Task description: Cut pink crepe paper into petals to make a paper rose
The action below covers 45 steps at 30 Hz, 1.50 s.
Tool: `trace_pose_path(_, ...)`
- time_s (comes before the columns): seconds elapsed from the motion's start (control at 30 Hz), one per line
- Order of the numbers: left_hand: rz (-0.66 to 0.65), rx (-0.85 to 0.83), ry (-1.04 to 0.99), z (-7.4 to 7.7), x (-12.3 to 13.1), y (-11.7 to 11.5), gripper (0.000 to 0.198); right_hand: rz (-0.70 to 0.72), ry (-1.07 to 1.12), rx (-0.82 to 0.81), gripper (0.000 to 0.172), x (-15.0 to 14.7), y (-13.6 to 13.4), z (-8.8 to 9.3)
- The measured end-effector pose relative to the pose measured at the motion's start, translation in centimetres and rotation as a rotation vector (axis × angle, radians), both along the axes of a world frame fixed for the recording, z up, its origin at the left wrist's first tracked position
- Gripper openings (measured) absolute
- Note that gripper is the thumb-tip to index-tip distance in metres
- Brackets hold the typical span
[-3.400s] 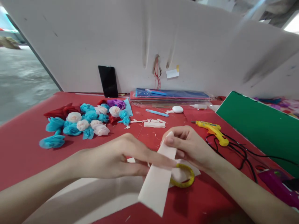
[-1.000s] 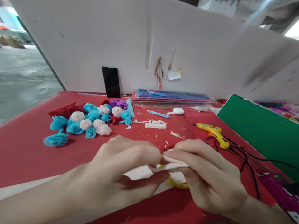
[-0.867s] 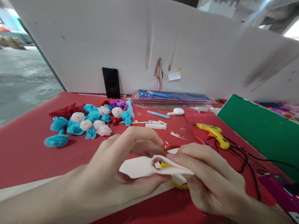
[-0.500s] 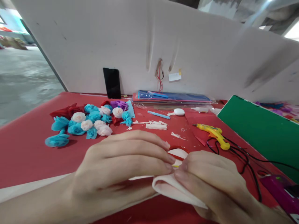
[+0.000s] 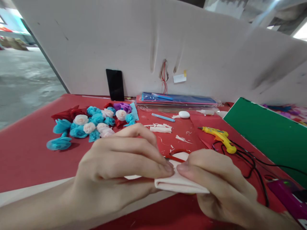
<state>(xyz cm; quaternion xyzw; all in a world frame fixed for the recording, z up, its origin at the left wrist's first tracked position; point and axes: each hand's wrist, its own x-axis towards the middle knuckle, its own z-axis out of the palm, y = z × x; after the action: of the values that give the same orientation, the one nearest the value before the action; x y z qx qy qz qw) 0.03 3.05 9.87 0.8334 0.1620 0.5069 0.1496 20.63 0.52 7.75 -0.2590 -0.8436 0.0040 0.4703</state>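
Between my two hands is a folded strip of pale pink crepe paper (image 5: 182, 186), its folded edge facing me. My left hand (image 5: 120, 169) pinches the strip's left end between thumb and fingers. At the other end, my right hand (image 5: 218, 182) grips it with the thumb on top. A longer pale strip (image 5: 35, 189) runs under my left wrist across the table. Just beyond my fingertips lie red-handled scissors (image 5: 176, 157), partly hidden by my hands. Something white beside the scissors is mostly covered.
Blue, pink, red and purple paper flowers (image 5: 96, 119) are heaped at the left. A yellow glue gun (image 5: 220, 137) with a black cord lies at the right, before a green board (image 5: 268, 137). A phone (image 5: 115, 85) leans on the white wall. Paper scraps (image 5: 160, 128) lie mid-table.
The paper's open loop has been pressed into a flatter fold. My left fingers have drawn up and bent more, and more of the scissors shows.
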Motion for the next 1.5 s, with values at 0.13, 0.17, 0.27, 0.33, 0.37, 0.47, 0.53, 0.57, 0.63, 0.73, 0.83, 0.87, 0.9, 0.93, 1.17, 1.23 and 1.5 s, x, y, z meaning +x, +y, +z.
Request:
trace_pose_path(0.13, 0.001, -0.039, -0.008, -0.6, 0.1, -0.1, 0.010, -0.034, -0.003, 0.115, 0.021, -0.2, 0.3, -0.2)
trace_pose_path(0.17, 0.004, -0.040, -0.012, -0.6, 0.2, -0.2, 0.011, -0.035, 0.010, 0.105, 0.020, -0.3, 0.4, -0.2)
trace_pose_path(0.27, 0.026, -0.006, -0.021, -0.3, 0.3, -0.4, 0.008, -0.006, 0.073, 0.042, 0.019, -0.8, 0.5, -0.2)
trace_pose_path(0.33, 0.046, -0.013, -0.039, -0.2, 0.3, -0.4, 0.008, 0.024, 0.136, -0.038, 0.020, -1.2, 0.4, -0.3)
trace_pose_path(0.37, 0.050, -0.034, -0.052, -0.3, 0.2, -0.4, 0.009, 0.040, 0.164, -0.093, 0.019, -1.5, 0.4, -0.4)
trace_pose_path(0.47, 0.021, -0.120, -0.094, -0.8, 0.0, -0.1, 0.012, 0.087, 0.253, -0.281, 0.015, -2.2, 0.4, -0.4)
trace_pose_path(0.53, 0.000, -0.236, -0.104, -1.1, -0.1, 0.2, 0.012, 0.085, 0.297, -0.434, 0.013, -2.5, 0.4, -0.2)
trace_pose_path(0.57, -0.007, -0.322, -0.093, -1.3, -0.1, 0.3, 0.013, 0.081, 0.306, -0.513, 0.015, -2.5, 0.5, -0.1)
trace_pose_path(0.63, -0.009, -0.528, -0.055, -1.5, -0.1, 0.5, 0.019, 0.092, 0.304, -0.692, 0.020, -2.5, 0.8, 0.0)
trace_pose_path(0.73, -0.020, -0.786, -0.022, -1.6, 0.4, 1.0, 0.027, 0.143, 0.410, -1.041, 0.025, -2.4, 1.3, -0.3)
trace_pose_path(0.83, 0.002, -0.950, -0.005, -1.8, 0.9, 1.8, 0.033, 0.150, 0.567, -1.255, 0.026, -2.4, 2.1, -0.8)
trace_pose_path(0.87, 0.010, -0.995, -0.004, -2.0, 1.1, 2.1, 0.035, 0.147, 0.591, -1.280, 0.027, -2.4, 2.3, -1.0)
trace_pose_path(0.9, 0.016, -1.035, -0.005, -2.2, 1.2, 2.3, 0.036, 0.141, 0.603, -1.297, 0.028, -2.4, 2.6, -1.1)
trace_pose_path(0.93, 0.016, -1.070, -0.009, -2.4, 1.2, 2.6, 0.035, 0.138, 0.614, -1.322, 0.029, -2.5, 2.8, -1.3)
trace_pose_path(1.17, -0.074, -1.194, -0.010, -4.3, 1.2, 3.5, 0.032, 0.123, 0.723, -1.503, 0.033, -2.6, 3.6, -1.8)
trace_pose_path(1.23, -0.050, -1.118, 0.025, -4.6, 1.0, 3.7, 0.036, 0.121, 0.773, -1.573, 0.029, -2.5, 3.8, -1.7)
trace_pose_path(1.5, 0.250, -0.031, 0.506, -3.9, -0.3, 4.0, 0.033, 0.101, 0.849, -1.785, 0.026, -2.3, 4.1, -1.5)
